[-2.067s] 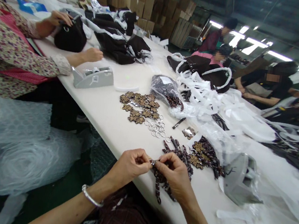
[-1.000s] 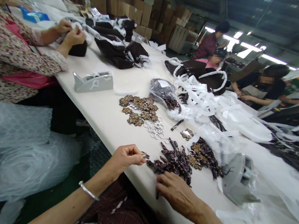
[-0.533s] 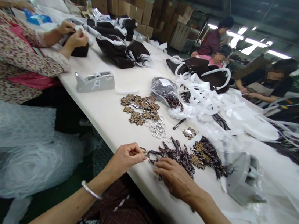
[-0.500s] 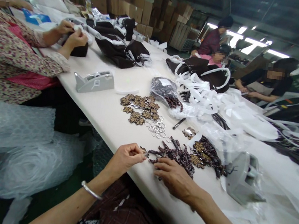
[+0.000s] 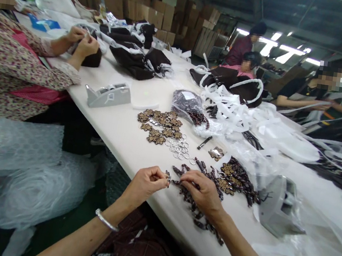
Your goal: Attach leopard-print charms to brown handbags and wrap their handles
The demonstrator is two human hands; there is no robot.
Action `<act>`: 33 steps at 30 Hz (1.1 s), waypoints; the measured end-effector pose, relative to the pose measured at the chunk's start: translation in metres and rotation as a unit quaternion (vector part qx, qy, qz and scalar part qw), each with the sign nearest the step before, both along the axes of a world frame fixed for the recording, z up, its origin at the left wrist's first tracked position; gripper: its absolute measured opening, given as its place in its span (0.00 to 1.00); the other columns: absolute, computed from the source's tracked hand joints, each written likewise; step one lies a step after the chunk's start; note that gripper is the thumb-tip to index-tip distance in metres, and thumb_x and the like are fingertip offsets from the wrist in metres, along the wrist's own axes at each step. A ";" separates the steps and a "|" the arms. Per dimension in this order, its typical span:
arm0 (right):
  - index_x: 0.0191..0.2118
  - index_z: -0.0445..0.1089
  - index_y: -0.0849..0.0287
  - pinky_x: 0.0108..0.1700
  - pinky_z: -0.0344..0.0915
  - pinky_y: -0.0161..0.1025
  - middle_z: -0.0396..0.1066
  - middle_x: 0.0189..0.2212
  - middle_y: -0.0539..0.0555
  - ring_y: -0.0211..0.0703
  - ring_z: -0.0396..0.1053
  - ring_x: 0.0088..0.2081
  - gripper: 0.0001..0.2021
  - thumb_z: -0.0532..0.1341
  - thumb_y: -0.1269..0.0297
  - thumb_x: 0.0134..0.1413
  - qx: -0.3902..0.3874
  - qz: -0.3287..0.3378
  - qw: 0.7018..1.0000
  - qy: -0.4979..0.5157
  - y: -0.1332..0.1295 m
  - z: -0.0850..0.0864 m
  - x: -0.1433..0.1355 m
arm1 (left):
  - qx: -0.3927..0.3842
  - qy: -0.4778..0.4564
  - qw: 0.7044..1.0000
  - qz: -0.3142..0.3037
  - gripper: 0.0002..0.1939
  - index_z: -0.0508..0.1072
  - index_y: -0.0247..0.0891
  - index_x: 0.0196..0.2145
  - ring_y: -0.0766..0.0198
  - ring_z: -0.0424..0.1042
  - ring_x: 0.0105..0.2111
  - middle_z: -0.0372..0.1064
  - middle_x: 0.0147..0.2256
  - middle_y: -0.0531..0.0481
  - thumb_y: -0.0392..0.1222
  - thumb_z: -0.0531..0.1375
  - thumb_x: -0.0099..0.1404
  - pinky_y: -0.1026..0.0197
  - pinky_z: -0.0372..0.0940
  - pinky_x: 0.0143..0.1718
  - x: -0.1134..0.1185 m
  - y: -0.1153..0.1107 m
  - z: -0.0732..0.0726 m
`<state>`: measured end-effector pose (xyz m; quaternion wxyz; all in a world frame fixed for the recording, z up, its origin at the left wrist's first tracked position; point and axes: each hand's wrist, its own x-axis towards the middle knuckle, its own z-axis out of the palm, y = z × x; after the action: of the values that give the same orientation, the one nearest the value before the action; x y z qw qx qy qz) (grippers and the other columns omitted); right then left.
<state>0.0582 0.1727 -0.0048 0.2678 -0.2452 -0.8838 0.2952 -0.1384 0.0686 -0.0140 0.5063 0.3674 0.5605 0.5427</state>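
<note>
Near the table's front edge, my left hand (image 5: 147, 184) pinches a small metal clasp (image 5: 167, 178) between thumb and fingertips. My right hand (image 5: 202, 191), just to its right, has its fingers closed on a dark braided strap (image 5: 178, 171). More dark braided straps (image 5: 191, 200) lie under and around the right hand. Beyond the hands are loose metal rings (image 5: 179, 148) and a pile of leopard-print flower pieces (image 5: 160, 124). Flower pieces joined with dark straps (image 5: 234, 177) lie to the right.
Grey tape dispensers stand at the left (image 5: 108, 94) and right (image 5: 279, 206) of the table (image 5: 116, 129). A plastic bag of dark straps (image 5: 187, 100), white strips (image 5: 228, 106) and dark bags (image 5: 132, 59) lie farther back. A person in a floral top works at the left.
My right hand has gone from spread over the straps to closed on one, drawing some toward the table's front edge. My left hand still pinches the clasp, slightly shifted.
</note>
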 end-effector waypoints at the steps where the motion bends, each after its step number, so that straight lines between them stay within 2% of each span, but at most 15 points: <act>1: 0.40 0.74 0.55 0.46 0.67 0.43 0.74 0.37 0.54 0.43 0.70 0.41 0.05 0.61 0.64 0.60 -0.037 -0.024 0.999 0.032 -0.003 0.002 -0.005 | 0.004 0.005 1.000 -0.004 0.08 0.72 0.35 0.26 0.63 0.72 0.32 0.75 0.31 0.49 0.41 0.65 0.55 0.63 0.63 0.37 0.001 0.000 0.001; 3: 0.38 0.75 0.54 0.43 0.68 0.41 0.73 0.35 0.53 0.43 0.71 0.39 0.05 0.62 0.63 0.59 -0.082 -0.035 0.994 0.067 -0.010 0.004 -0.016 | 0.011 0.018 1.000 -0.008 0.07 0.72 0.35 0.26 0.65 0.71 0.30 0.74 0.30 0.51 0.41 0.64 0.56 0.64 0.62 0.35 0.004 0.000 0.002; 5: 0.38 0.76 0.54 0.41 0.68 0.40 0.73 0.33 0.52 0.42 0.71 0.37 0.05 0.62 0.64 0.58 -0.094 -0.029 0.992 0.078 -0.016 0.005 -0.025 | 0.011 0.038 0.999 -0.006 0.07 0.72 0.35 0.26 0.66 0.69 0.28 0.71 0.27 0.52 0.41 0.63 0.56 0.65 0.61 0.33 0.006 0.000 0.004; 9: 0.37 0.76 0.53 0.41 0.67 0.39 0.72 0.32 0.52 0.41 0.70 0.37 0.04 0.63 0.65 0.57 -0.092 -0.029 0.992 0.085 -0.022 0.005 -0.034 | 0.007 0.059 0.998 0.004 0.07 0.72 0.35 0.27 0.66 0.67 0.27 0.70 0.25 0.53 0.42 0.63 0.57 0.65 0.60 0.31 0.005 -0.001 0.004; 17: 0.38 0.77 0.52 0.39 0.68 0.39 0.73 0.32 0.52 0.41 0.71 0.36 0.05 0.63 0.65 0.57 -0.091 -0.032 0.992 0.082 -0.026 0.001 -0.034 | 0.009 0.065 0.998 0.011 0.06 0.73 0.35 0.28 0.66 0.68 0.27 0.73 0.27 0.52 0.41 0.62 0.57 0.65 0.61 0.31 0.002 0.000 -0.003; 21: 0.38 0.78 0.52 0.39 0.68 0.39 0.74 0.31 0.52 0.41 0.71 0.35 0.06 0.63 0.66 0.57 -0.077 -0.045 0.994 0.066 -0.028 0.000 -0.036 | 0.007 0.071 0.997 0.007 0.06 0.72 0.36 0.27 0.65 0.69 0.27 0.73 0.27 0.52 0.41 0.61 0.57 0.65 0.62 0.32 0.002 -0.003 0.000; 25: 0.37 0.76 0.55 0.39 0.69 0.39 0.74 0.32 0.52 0.42 0.72 0.35 0.05 0.64 0.68 0.54 -0.106 -0.074 0.990 0.048 -0.031 -0.001 -0.038 | 0.038 0.162 0.986 0.018 0.05 0.72 0.37 0.25 0.64 0.69 0.29 0.72 0.28 0.51 0.38 0.60 0.57 0.64 0.62 0.33 0.004 -0.008 0.009; 27: 0.40 0.72 0.56 0.39 0.70 0.39 0.74 0.33 0.52 0.41 0.72 0.34 0.08 0.64 0.69 0.52 -0.130 -0.089 0.986 0.052 -0.034 -0.002 -0.038 | 0.061 0.205 0.976 0.029 0.05 0.72 0.38 0.24 0.64 0.69 0.30 0.72 0.28 0.51 0.37 0.59 0.57 0.64 0.61 0.34 0.005 -0.009 0.011; 29: 0.41 0.70 0.56 0.41 0.70 0.39 0.73 0.34 0.52 0.41 0.72 0.35 0.10 0.63 0.71 0.52 -0.114 -0.081 0.988 0.066 -0.036 -0.002 -0.039 | 0.054 0.194 0.979 0.022 0.05 0.72 0.37 0.25 0.64 0.68 0.29 0.71 0.27 0.52 0.38 0.59 0.57 0.65 0.61 0.33 0.004 -0.009 0.009; 33: 0.41 0.72 0.55 0.46 0.69 0.40 0.70 0.39 0.56 0.42 0.70 0.43 0.10 0.56 0.73 0.58 0.002 -0.001 0.997 0.074 -0.036 -0.004 -0.038 | 0.014 0.083 0.996 -0.031 0.06 0.73 0.36 0.27 0.64 0.69 0.28 0.72 0.26 0.52 0.41 0.61 0.58 0.65 0.61 0.31 -0.005 -0.006 0.003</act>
<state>0.0199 0.1363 -0.0092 0.3329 -0.2228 -0.8619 0.3109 -0.1429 0.0622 -0.0106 0.4692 0.4353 0.5815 0.5023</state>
